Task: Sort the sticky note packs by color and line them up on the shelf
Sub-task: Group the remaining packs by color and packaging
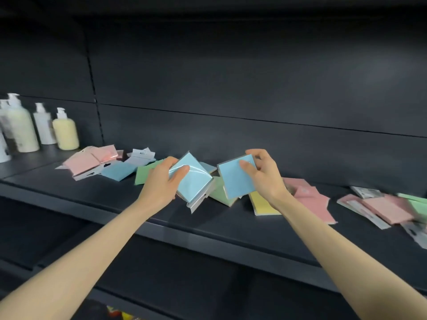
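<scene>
My left hand [161, 181] grips a blue sticky note pack [196, 183] in shiny wrap, lifted above the dark shelf [111, 192]. My right hand [263, 174] holds a second blue pack [233, 181] by its upper right corner, thumb on its face. Under and between them lie green packs [219, 192] and a yellow pack [263, 204]. Another blue pack [119, 171] and a green pack [145, 173] lie to the left, beside pink packs [85, 162]. More pink packs [309, 199] lie to the right.
Pump bottles, white and cream [65, 130], stand at the shelf's far left. A pile of pink and green packs [388, 209] with white hang tabs sits at the right end. A lower shelf [184, 273] runs below the front edge.
</scene>
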A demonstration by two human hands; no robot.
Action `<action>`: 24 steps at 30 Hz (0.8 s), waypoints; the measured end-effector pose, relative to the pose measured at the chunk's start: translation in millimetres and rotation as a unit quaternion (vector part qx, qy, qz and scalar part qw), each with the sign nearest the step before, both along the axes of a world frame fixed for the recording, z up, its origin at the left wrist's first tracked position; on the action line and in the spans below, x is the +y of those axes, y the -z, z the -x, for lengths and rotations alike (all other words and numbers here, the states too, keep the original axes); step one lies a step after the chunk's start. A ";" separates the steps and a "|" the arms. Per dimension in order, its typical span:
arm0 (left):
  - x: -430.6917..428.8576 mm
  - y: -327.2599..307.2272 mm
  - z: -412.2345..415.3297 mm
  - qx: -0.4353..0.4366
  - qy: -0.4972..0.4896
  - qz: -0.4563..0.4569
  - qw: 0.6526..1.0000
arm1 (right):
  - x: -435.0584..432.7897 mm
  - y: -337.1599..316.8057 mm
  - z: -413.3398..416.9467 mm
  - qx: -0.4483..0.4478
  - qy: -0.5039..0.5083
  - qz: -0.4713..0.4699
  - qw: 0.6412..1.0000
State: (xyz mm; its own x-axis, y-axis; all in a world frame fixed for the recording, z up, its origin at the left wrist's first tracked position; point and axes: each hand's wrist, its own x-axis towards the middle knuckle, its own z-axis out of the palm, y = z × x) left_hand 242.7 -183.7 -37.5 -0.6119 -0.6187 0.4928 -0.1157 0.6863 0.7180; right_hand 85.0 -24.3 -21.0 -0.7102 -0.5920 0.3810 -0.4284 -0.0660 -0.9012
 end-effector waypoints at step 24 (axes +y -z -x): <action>-188.2 14.9 20.0 -0.060 0.054 0.000 0.997 | -182.5 31.5 28.9 0.073 0.057 -0.195 0.976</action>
